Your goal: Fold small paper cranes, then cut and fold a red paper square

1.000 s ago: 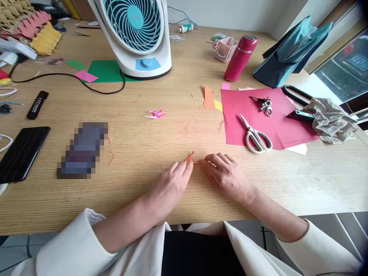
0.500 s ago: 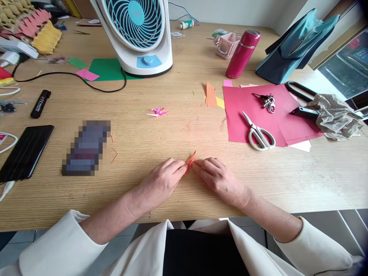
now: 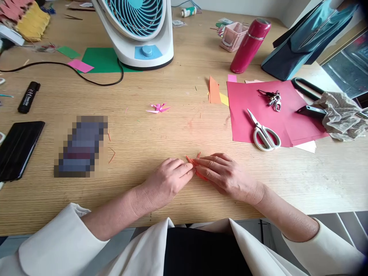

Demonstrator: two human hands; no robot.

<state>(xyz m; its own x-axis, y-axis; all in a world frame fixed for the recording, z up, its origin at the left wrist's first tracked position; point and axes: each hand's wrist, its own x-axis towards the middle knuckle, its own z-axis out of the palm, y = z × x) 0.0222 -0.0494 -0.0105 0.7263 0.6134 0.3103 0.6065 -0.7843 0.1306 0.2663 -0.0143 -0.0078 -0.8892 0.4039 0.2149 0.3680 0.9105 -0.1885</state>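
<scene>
fingers, left hand: drawn into a pinch, the tips meeting the left side of the folded orange paper at the lower centre of the frame.
orange paper: between the two hands, low over the tabletop or resting on it, i cannot tell which; thin points poke out above the fingertips and a strip shows below the right ones.
fingers, right hand: closed together over the paper from its right side, seeming to grip it, though the thumb is tucked out of sight.
step in hand: looks like shaping or creasing narrow folds, probably partway through.
next move: seems to call for small fingertip work, one side steadying while the other presses, gentle on the thin points.
far left: a black flat device runs off the frame; beside it a pixelated slab is too blocky to name.
upper middle: the fan loses its top; below it, the folds of a small pink folded piece are hard to read.
far right: a crumpled cloth covers part of a dark object; the teal bag is cut by the top edge.
</scene>
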